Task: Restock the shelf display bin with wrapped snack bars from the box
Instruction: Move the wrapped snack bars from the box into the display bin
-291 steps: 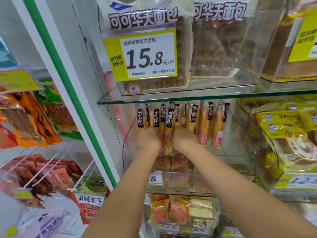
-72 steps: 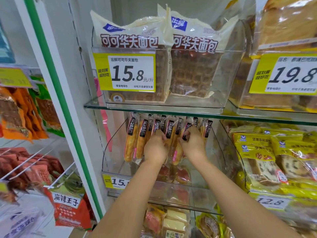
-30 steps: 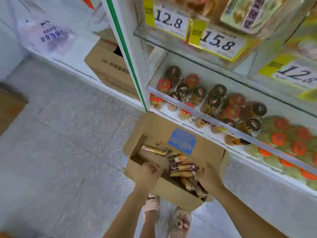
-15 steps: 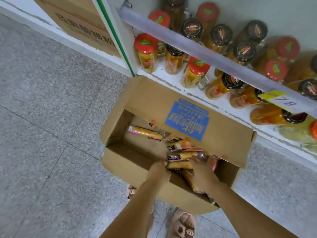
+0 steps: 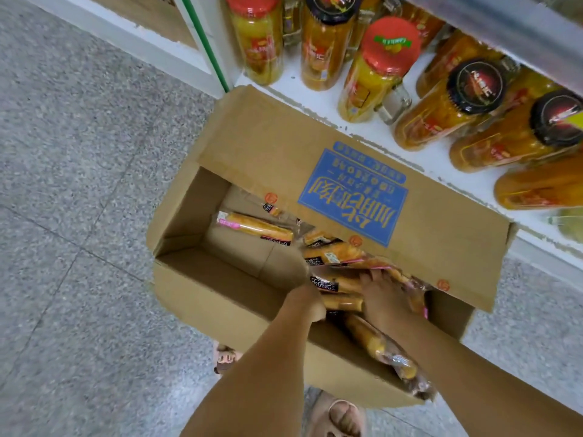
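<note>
An open cardboard box stands on the floor below the shelves, one flap bearing a blue label. Several wrapped snack bars lie heaped in its right half, and one single bar lies apart near the back left. Both my hands are down inside the box on the heap. My left hand is curled round the ends of the bars. My right hand grips the same bundle from the right side. The shelf display bin is out of view.
The bottom shelf just behind the box carries several jars of orange fruit with red and black lids. A green-edged shelf upright rises at the box's back left corner. Grey speckled floor lies to the left. My sandalled feet stand beneath the box.
I have turned from the upper bin down to the floor box. Both hands have gone into it and closed on a bundle of bars; the view has drawn nearer.
</note>
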Demonstrator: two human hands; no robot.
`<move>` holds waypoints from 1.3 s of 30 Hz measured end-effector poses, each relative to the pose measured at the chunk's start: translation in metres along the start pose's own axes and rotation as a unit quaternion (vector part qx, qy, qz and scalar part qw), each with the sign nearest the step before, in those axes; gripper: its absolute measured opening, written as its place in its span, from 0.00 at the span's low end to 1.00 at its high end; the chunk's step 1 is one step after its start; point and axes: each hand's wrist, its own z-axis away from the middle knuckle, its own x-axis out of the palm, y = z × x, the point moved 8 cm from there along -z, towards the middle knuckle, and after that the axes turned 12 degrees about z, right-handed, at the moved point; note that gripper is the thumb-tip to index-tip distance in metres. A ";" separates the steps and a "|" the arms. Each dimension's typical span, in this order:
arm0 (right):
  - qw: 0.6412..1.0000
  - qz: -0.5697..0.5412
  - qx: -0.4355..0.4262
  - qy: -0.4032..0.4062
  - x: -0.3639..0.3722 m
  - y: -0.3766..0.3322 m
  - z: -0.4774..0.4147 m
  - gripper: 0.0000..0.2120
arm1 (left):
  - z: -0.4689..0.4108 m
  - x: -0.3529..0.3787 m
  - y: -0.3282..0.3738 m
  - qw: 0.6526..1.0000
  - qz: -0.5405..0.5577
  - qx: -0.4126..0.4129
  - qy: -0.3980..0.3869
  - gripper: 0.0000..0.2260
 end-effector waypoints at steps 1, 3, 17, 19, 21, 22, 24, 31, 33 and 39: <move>1.000 0.006 0.002 -0.006 0.003 0.002 -0.001 0.25 | -0.002 0.002 0.000 1.000 -0.017 -0.001 -0.009 0.21; 1.000 -0.001 0.014 -0.024 0.008 0.006 -0.001 0.25 | -0.005 0.005 0.001 0.999 -0.049 0.002 -0.023 0.26; 0.996 -0.084 0.035 -0.018 -0.022 0.009 0.041 0.22 | 0.049 -0.009 0.017 0.993 0.106 0.053 -0.021 0.20; 0.994 -0.104 0.036 -0.013 -0.043 0.004 0.062 0.24 | 0.079 -0.025 0.015 0.994 0.095 0.049 0.024 0.20; 0.992 -0.118 0.033 -0.001 -0.067 0.001 0.085 0.26 | 0.113 -0.044 0.009 0.988 0.124 0.048 0.081 0.19; 0.992 -0.124 0.028 0.006 -0.079 0.000 0.098 0.26 | 0.131 -0.053 0.008 0.983 0.132 0.062 0.109 0.18; 0.990 -0.137 0.012 0.022 -0.105 -0.002 0.129 0.24 | 0.171 -0.073 0.007 0.973 0.138 0.098 0.160 0.16; 0.955 -0.283 -0.053 0.074 -0.189 0.005 0.245 0.18 | 0.326 -0.125 -0.008 0.875 0.353 0.138 0.300 0.17; 0.938 -0.326 -0.072 0.097 -0.218 0.009 0.282 0.19 | 0.370 -0.134 -0.010 0.839 0.420 0.139 0.316 0.12; 0.864 -0.467 -0.110 0.156 -0.299 0.029 0.382 0.14 | 0.478 -0.153 -0.002 0.700 0.631 0.191 0.273 0.13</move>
